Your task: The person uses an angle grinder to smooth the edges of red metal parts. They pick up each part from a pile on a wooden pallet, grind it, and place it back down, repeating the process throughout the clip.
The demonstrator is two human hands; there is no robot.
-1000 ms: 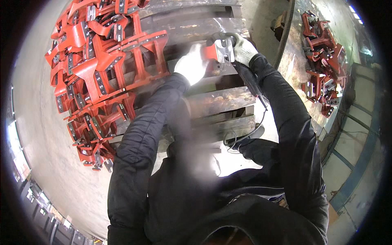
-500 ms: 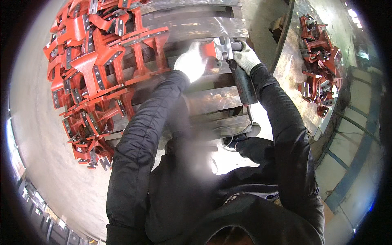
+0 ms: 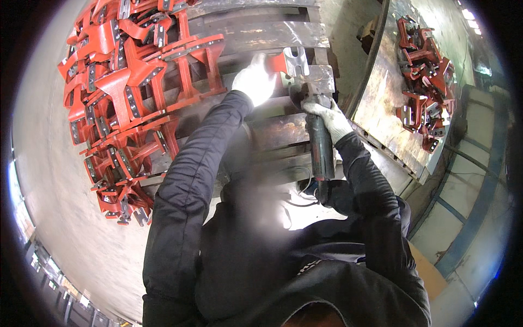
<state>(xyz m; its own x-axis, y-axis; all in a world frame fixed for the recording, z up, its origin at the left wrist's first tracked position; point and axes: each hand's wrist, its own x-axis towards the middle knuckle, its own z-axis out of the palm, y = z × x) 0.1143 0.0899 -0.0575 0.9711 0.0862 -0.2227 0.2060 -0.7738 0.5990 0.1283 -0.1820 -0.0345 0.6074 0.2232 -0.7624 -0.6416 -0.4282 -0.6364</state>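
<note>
My left hand [image 3: 254, 79], in a white glove, is closed round a red painted metal bracket [image 3: 279, 64] above the wooden pallet [image 3: 275, 125]. The bracket's bare metal end, with its open slot, points away to the right. In my right hand [image 3: 329, 117], also gloved, is a dark angle grinder [image 3: 320, 143]. My fingers wrap its body near the head, and the head with its disc sits just below and right of the bracket's metal end. A small gap shows between disc and bracket. Glare washes out the left glove's fingers.
Many red metal brackets [image 3: 117, 90] are stacked at the left on the pallet. More red brackets [image 3: 427, 76] lie on a worn board-topped table [image 3: 376, 109] at the right. The grinder's cord [image 3: 299, 204] trails near my leg.
My right hand has drawn the grinder down toward me, away from the bracket's metal end, which shows more fully now. The left hand holds the bracket in nearly the same place.
</note>
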